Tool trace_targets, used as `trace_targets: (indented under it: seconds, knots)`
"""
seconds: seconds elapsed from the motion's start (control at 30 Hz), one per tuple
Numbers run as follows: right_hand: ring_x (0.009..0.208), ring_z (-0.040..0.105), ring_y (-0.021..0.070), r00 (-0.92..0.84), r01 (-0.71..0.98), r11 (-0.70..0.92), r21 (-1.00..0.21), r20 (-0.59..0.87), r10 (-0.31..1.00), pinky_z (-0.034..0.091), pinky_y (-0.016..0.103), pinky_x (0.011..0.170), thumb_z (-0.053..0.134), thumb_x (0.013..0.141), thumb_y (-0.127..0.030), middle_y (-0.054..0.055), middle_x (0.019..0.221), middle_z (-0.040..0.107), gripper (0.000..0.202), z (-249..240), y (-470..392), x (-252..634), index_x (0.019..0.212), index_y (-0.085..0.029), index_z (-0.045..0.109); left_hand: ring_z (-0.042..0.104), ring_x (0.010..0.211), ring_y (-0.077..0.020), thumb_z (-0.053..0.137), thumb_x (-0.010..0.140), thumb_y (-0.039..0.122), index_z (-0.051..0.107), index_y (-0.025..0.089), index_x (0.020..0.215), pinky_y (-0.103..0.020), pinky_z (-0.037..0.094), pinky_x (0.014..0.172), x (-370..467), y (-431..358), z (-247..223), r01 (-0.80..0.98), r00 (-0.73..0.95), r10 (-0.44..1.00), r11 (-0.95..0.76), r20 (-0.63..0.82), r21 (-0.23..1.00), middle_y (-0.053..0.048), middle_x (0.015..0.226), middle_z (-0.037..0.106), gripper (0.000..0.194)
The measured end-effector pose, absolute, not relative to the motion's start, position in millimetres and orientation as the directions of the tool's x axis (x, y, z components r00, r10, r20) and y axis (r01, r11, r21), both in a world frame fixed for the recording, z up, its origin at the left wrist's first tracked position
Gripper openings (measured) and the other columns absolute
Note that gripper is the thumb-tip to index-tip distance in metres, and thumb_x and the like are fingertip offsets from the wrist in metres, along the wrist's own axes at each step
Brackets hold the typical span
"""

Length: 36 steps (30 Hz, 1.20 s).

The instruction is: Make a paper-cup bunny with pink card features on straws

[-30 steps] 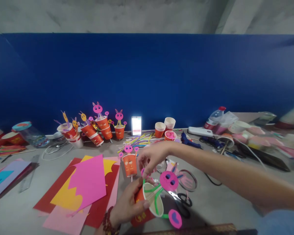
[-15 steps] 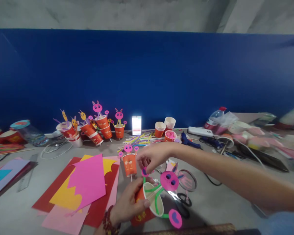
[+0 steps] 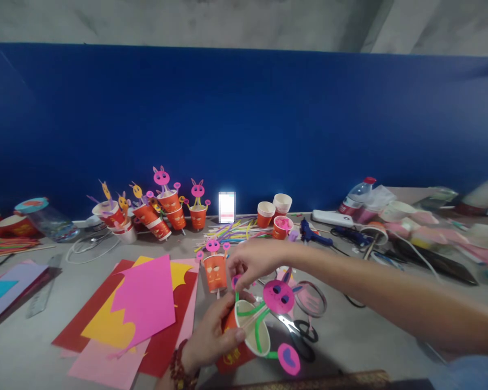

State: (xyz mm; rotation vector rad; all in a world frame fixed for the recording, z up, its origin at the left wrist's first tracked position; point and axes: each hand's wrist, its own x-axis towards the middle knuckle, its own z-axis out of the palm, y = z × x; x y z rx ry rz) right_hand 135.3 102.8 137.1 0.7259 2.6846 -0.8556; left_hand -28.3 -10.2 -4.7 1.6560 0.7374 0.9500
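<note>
My left hand (image 3: 211, 335) is wrapped round a red paper cup (image 3: 232, 358), which is tilted with its white inside facing me. Green pipe cleaners (image 3: 258, 337) curve out over its rim, and one ends in a pink paper disc (image 3: 288, 359) with a purple mark. A pink rabbit face (image 3: 278, 296) cut from paper stands above the cup on a pale stick. At the cup's far side, the thumb and fingers of my right hand (image 3: 250, 264) pinch another pink paper disc (image 3: 236, 282) at the tip of a green pipe cleaner. The fingers partly cover that disc.
Black-handled scissors (image 3: 306, 331) and a roll of tape (image 3: 311, 299) lie right of the cup. Coloured paper sheets (image 3: 146, 303) spread at left. A finished rabbit cup (image 3: 215, 272) stands just behind my hands. Along the blue partition are several cups (image 3: 197, 216) and a glue gun (image 3: 315, 234).
The held cup, with its face and lower disc, has shifted slightly left and up. My right hand stays at the far disc, its fingers now covering more of it.
</note>
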Motion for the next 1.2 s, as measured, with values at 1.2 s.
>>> trace_targets:
  seconds: [1.2]
  knots:
    - [0.082,0.067,0.0184,-0.003,0.427,0.723,-0.543,0.799,0.602,0.052,0.031,0.074,0.059,0.093,-0.019,0.003,0.095,0.072,0.014,147.2,18.8,196.3,0.100,-0.024,0.071,0.055,0.126,-0.0364,0.073,0.073,0.063,0.051,0.020,0.132,-0.043,0.046,0.103,-40.5,-11.3,-39.3,-0.228,0.203,0.971,-0.079,0.127,0.970,-0.014,0.134,0.060,0.076]
